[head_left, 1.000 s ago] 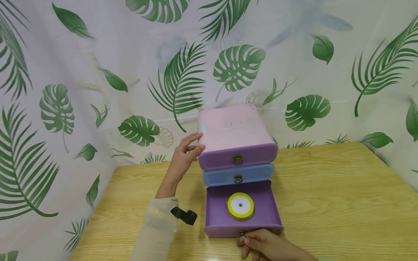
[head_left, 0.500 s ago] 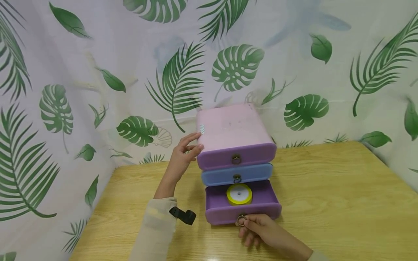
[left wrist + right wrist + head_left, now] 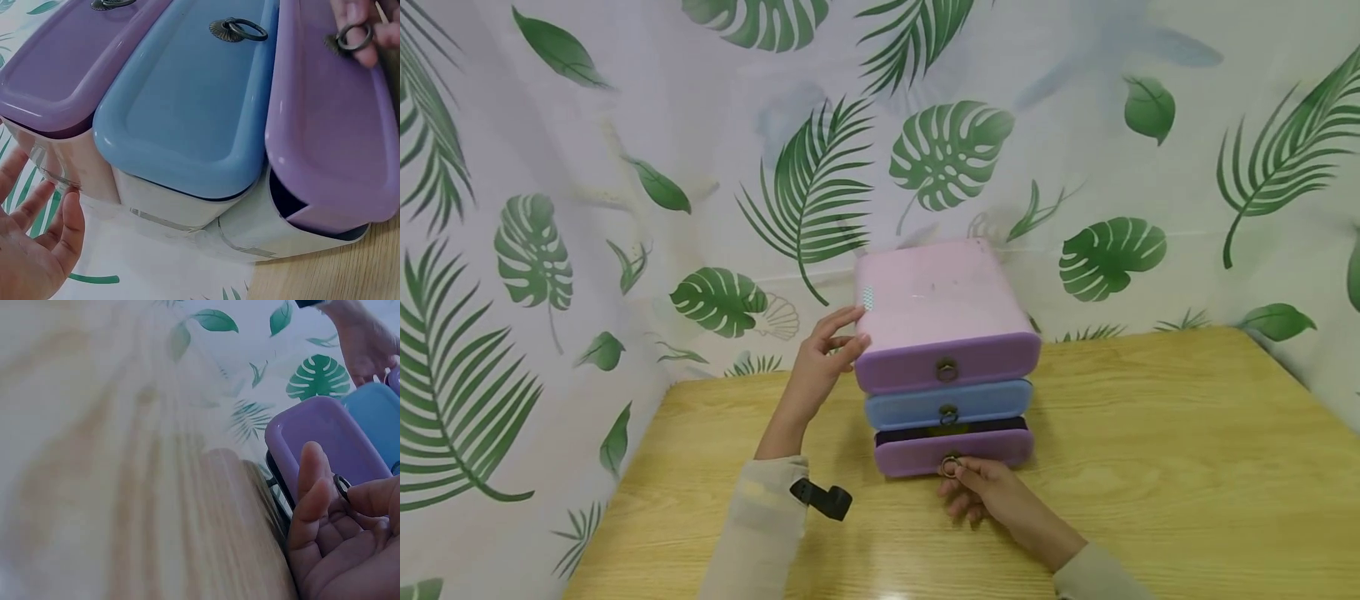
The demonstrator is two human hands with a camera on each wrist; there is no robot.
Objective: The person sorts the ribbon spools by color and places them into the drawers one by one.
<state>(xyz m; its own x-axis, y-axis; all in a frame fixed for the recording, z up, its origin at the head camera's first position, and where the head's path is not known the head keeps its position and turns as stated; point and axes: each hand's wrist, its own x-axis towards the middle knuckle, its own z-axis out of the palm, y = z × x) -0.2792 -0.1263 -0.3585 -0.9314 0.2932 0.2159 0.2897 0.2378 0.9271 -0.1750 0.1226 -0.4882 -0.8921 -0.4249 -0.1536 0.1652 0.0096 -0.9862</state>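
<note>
A small three-drawer cabinet (image 3: 936,292) with a pale pink top stands on the table. Its bottom purple drawer (image 3: 910,456) sticks out slightly, leaving a narrow dark gap above the front. Through that gap only a sliver of the yellow spool (image 3: 951,431) shows. My right hand (image 3: 1000,496) pinches the ring pull (image 3: 951,467) of this drawer between thumb and finger. My left hand (image 3: 820,358) rests its fingertips on the cabinet's upper left side, fingers spread and fairly straight. The blue middle drawer (image 3: 187,106) and the top purple drawer (image 3: 81,62) look pushed in.
The wooden table (image 3: 1150,467) extends on both sides of the cabinet. Behind it hangs a white cloth (image 3: 985,67) with green leaf prints. A black strap (image 3: 822,497) is on the left sleeve.
The bottom drawer has slid inward, from well out to nearly in, with my right hand moving along on its ring. The spool has gone mostly out of sight. My left hand stays put.
</note>
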